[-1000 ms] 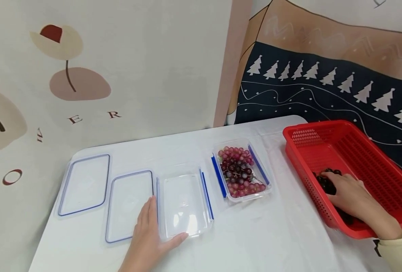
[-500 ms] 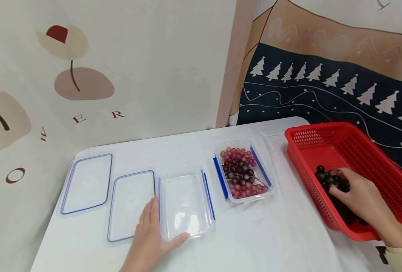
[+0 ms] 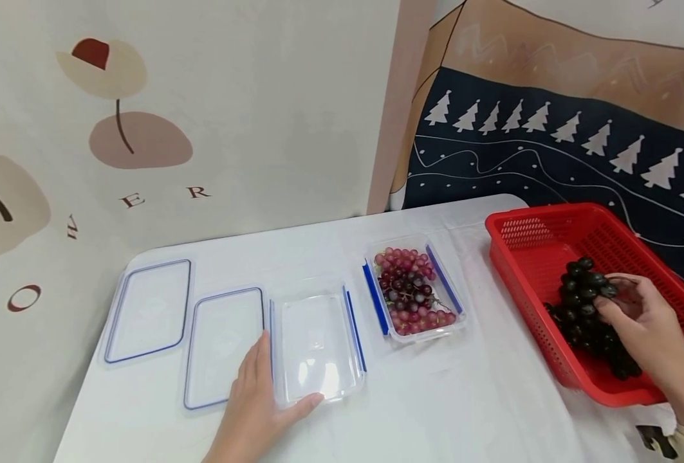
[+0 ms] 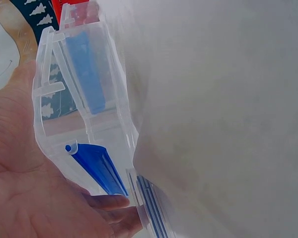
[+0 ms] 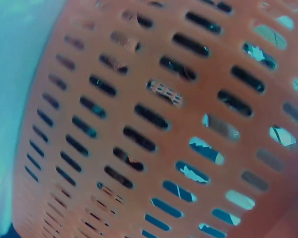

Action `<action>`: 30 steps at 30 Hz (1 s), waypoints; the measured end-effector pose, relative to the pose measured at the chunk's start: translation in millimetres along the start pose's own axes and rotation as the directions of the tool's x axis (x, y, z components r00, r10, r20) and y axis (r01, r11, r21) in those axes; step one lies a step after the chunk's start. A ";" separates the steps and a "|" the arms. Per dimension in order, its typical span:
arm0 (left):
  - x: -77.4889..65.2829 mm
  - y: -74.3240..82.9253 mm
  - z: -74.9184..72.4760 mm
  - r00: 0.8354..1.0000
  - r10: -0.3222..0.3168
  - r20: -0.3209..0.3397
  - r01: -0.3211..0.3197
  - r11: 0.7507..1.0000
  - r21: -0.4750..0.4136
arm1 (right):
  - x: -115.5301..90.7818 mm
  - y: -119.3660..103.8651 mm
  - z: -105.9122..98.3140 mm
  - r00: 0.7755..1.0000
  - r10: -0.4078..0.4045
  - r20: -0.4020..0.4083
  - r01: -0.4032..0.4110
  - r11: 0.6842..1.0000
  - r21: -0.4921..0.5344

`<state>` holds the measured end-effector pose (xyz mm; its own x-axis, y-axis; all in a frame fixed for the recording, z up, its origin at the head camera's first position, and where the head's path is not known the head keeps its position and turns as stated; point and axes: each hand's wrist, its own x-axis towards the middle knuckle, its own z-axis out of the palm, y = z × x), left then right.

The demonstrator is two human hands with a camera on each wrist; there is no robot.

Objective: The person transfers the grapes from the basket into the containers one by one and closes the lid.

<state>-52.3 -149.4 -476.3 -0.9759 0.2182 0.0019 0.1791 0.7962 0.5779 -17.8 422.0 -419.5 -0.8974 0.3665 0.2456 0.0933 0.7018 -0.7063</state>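
In the head view my left hand [image 3: 251, 392] lies along the near left corner of a clear plastic container [image 3: 316, 347] with blue side clips. Its fingers are straight along the left wall and the thumb reaches along the front edge. The left wrist view shows the palm [image 4: 30, 173] against the container wall [image 4: 114, 64], one blue clip [image 4: 97, 166] hanging folded out. Over the red basket [image 3: 527, 257], my right hand [image 3: 648, 321] pinches a bunch of dark grapes [image 3: 576, 302] near its top. The bunch hangs partly raised, its lower end overlapping the grapes inside.
A second clear container [image 3: 460, 318] holds red and dark grapes at centre right. Two clear lids with blue seals, a far-left lid [image 3: 147, 312] and a nearer lid [image 3: 222, 347], lie on the white table [image 3: 434, 411]. The basket's slotted wall [image 5: 154, 114] fills the right wrist view.
My right hand has gone from reaching among the dark grapes to lifting a bunch up and slightly right within the basket. The left hand has stayed at the container.
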 end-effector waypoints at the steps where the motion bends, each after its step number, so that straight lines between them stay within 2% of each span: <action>1: 0.5 0.0 0.1 1.000 0.000 0.002 0.000 1.000 0.003 | -1.2 -0.6 -0.5 1.000 0.003 -0.021 -0.002 1.000 0.019; 5: 2.1 0.2 -0.1 1.000 -0.020 0.024 0.020 1.000 0.007 | -4.2 -5.3 -0.6 0.990 0.025 -0.136 -0.013 0.996 0.087; 10: 3.3 0.7 -0.8 0.997 -0.051 0.057 0.051 0.999 0.002 | -4.4 -14.3 -0.3 0.954 0.089 -0.288 -0.046 0.987 0.154; 16: 4.4 0.9 -0.7 0.997 -0.051 0.066 0.050 0.999 0.011 | -4.0 -17.3 1.4 0.913 0.068 -0.403 0.016 0.979 0.201; 21: 2.2 -0.9 -0.6 0.998 -0.035 0.046 0.034 0.999 0.013 | -3.3 -25.3 4.0 0.880 0.080 -0.468 0.079 0.947 0.310; 23: 1.9 -1.2 -0.5 0.998 -0.034 0.044 0.033 0.999 0.013 | -3.8 -31.2 5.4 0.874 0.094 -0.476 0.085 0.936 0.341; 27: 2.2 -0.8 -0.4 0.998 -0.035 0.046 0.034 0.999 0.009 | -5.4 -43.4 9.8 0.867 0.094 -0.489 0.081 0.942 0.326; 30: 2.8 -0.4 -0.3 0.999 -0.021 0.035 0.021 1.000 0.006 | -5.7 -51.4 14.8 0.860 0.086 -0.504 0.130 0.917 0.378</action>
<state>-55.1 -149.3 -476.3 -0.9744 0.2213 -0.0389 0.1597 0.8039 0.5729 -23.9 374.8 -394.4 -0.5462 0.6828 0.4852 -0.1939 0.4604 -0.8663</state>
